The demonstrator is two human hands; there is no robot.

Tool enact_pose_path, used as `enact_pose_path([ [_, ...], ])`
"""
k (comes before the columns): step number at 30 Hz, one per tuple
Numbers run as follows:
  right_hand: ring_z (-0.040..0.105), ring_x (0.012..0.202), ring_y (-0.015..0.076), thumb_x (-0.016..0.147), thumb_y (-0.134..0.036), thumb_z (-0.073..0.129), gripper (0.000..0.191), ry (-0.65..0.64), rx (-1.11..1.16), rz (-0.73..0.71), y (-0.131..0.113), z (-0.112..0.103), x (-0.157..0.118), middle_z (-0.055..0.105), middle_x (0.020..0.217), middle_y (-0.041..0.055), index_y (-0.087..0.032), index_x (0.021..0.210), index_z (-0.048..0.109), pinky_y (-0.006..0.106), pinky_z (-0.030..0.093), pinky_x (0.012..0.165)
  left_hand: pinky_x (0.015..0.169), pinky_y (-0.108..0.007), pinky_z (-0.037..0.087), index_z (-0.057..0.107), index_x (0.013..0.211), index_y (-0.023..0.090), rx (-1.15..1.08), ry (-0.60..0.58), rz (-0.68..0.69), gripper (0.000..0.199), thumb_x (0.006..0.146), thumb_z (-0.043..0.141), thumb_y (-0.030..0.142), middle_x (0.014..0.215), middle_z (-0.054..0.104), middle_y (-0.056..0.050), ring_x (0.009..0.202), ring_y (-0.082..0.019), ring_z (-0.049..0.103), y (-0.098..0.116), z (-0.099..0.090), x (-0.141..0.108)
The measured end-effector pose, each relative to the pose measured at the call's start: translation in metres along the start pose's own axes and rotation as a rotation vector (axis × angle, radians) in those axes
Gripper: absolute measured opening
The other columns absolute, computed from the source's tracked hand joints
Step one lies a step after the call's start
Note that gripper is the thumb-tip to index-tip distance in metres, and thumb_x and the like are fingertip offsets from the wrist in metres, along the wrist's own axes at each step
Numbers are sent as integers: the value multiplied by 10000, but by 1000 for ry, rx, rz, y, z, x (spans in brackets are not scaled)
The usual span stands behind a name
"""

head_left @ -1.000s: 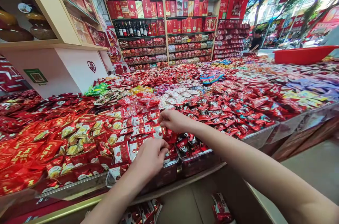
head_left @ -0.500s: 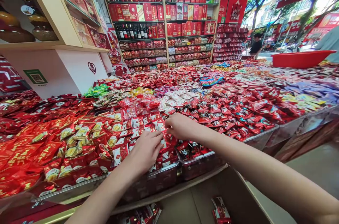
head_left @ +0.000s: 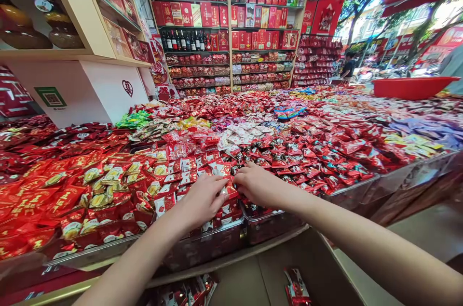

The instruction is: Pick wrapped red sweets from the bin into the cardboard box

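Observation:
My left hand [head_left: 203, 200] rests over the red-and-white candy packets [head_left: 188, 165], its fingers bent and pointing right. Close beside it, my right hand [head_left: 255, 183] has its fingers curled at a red packet [head_left: 231, 189] between the two hands. Whether that packet is gripped is hidden by the fingers. Black-and-red packets [head_left: 258, 207] lie in a clear bin under my right hand. To the left are red packets with a yellow round print [head_left: 114, 173].
A cardboard box [head_left: 242, 279] with a few packets stands open below the bins. White packets [head_left: 242, 133] lie behind my hands. A red basin [head_left: 414, 87] is at the right. A person [head_left: 348, 66] is in the background.
The view has shifted slightly. My right hand has moved a little down and right, and both hands remain close together over the packets.

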State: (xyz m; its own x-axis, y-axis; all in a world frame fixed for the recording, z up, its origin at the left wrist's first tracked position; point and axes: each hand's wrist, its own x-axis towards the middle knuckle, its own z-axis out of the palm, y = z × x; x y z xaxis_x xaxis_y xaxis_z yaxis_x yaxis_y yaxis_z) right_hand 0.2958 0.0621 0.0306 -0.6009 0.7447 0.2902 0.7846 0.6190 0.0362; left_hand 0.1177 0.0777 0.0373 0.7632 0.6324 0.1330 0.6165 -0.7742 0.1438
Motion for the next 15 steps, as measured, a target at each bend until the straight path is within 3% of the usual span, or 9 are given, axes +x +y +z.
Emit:
enact_pose_path([
  [9,470,916,195,797,-148,465,204,65,143,-1,-14,-1,-10,617,940,88,-150,966,578,323,324,803,926,-433,349,492,1163,215,-48,-8,-68,416,776,519,365,1177,537,-98,1089,-256,434,-8,1,-9],
  [12,462,913,197,781,-238,543,167,66,146,-21,-16,0,-8,614,942,83,-143,915,573,322,329,804,930,-403,351,500,1143,242,-66,-17,-73,395,766,538,354,1132,568,-62,1055,-230,462,-8,3,-7],
  [15,465,870,188,811,-208,511,95,61,48,-1,-17,4,-5,622,873,81,-136,790,568,321,320,790,936,-428,343,487,1163,203,-70,-3,-108,459,744,560,377,1157,544,-97,1088,-260,432,-9,2,-8],
])
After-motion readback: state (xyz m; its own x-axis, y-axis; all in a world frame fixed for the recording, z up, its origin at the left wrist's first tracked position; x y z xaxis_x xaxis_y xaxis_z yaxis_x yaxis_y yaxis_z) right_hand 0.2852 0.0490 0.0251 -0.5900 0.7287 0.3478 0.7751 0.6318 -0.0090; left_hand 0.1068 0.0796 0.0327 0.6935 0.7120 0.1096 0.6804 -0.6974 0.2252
